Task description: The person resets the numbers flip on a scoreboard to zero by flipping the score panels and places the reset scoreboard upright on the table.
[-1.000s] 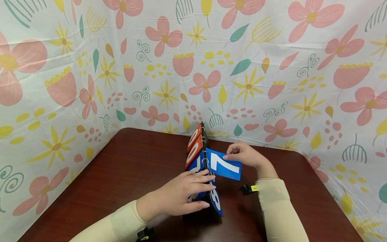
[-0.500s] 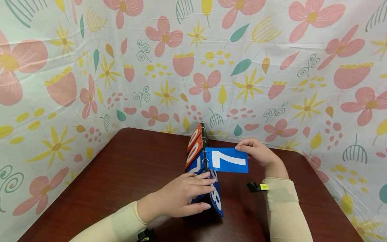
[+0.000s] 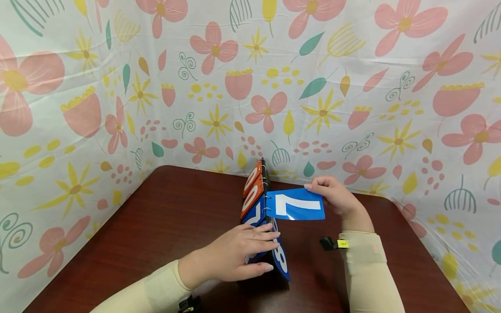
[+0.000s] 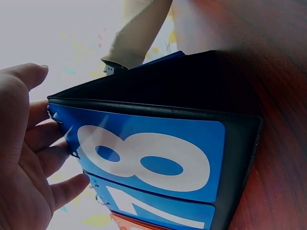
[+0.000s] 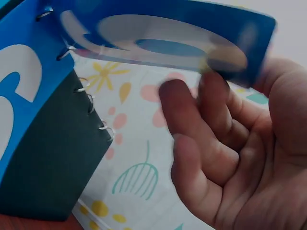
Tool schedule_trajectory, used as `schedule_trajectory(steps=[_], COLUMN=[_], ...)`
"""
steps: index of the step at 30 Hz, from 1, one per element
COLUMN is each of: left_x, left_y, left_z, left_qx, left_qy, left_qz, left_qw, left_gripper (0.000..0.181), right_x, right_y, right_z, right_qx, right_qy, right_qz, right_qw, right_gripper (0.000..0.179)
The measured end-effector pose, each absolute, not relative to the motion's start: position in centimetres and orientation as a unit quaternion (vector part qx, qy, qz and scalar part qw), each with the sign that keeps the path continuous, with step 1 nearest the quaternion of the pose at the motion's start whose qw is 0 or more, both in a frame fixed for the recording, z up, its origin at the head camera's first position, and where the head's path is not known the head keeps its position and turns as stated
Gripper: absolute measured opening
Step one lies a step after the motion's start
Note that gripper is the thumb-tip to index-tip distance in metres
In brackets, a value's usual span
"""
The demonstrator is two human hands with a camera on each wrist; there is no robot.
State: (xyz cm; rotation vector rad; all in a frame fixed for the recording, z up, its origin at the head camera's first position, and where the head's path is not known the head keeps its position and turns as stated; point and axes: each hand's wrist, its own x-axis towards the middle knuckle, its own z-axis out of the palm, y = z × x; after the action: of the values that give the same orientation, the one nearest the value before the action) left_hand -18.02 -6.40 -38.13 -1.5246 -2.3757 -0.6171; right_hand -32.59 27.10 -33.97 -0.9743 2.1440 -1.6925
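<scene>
A black tent-shaped flip scoreboard (image 5: 53, 163) stands on the table, number cards ringed along its top. Near its far end hang red cards (image 3: 249, 199) marked 0. My right hand (image 3: 335, 196) pinches the outer corner of a blue number card (image 3: 299, 204) showing a white 7, held out nearly level from the rings. On that card's other side, a rounded white digit shows in the right wrist view. My left hand (image 3: 235, 252) lies over the near end of the top edge, fingers extended across it. Beneath that hand is a blue card (image 4: 218, 139) marked 8.
The dark reddish-brown table (image 3: 188, 200) extends around the scoreboard. Flower-printed white cloth (image 3: 274, 65) hangs behind and at the sides. A black wrist device (image 3: 328, 243) with a yellow label sits at the right sleeve.
My right hand has drawn the blue 7 card outward to the right and slightly up, so it lies flatter. The left hand has stayed in place on the scoreboard's top edge.
</scene>
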Motion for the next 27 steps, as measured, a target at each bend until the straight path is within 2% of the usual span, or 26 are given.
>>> schedule_trajectory(steps=[5,18,24,27], left_x=[-18.1,-17.9,-18.0,-18.1], left_y=[-6.4,-6.4,-6.3,-6.3], left_z=[-38.1,-38.1,-38.2,-38.2], left_qx=[-0.524,-0.521,-0.525,-0.527], left_qy=[-0.814,-0.815,-0.811,-0.808], left_qz=[-0.22,-0.222,-0.225,-0.229], left_qw=[0.122,0.12,0.128,0.129], left_gripper=[0.047,0.048,0.048,0.047], right_x=[-32.4,-32.2,-31.2,-30.8], right_y=[27.5,25.9,24.2,23.2], right_z=[-33.6,-33.5,-33.0,-32.7], right_qx=[-0.366,-0.338,-0.337,-0.356], right_qy=[0.694,0.632,0.585,0.582], right_qz=[-0.597,-0.676,-0.71,-0.703], right_qw=[0.166,0.172,0.201,0.198], right_gripper=[0.04,0.048,0.034,0.043])
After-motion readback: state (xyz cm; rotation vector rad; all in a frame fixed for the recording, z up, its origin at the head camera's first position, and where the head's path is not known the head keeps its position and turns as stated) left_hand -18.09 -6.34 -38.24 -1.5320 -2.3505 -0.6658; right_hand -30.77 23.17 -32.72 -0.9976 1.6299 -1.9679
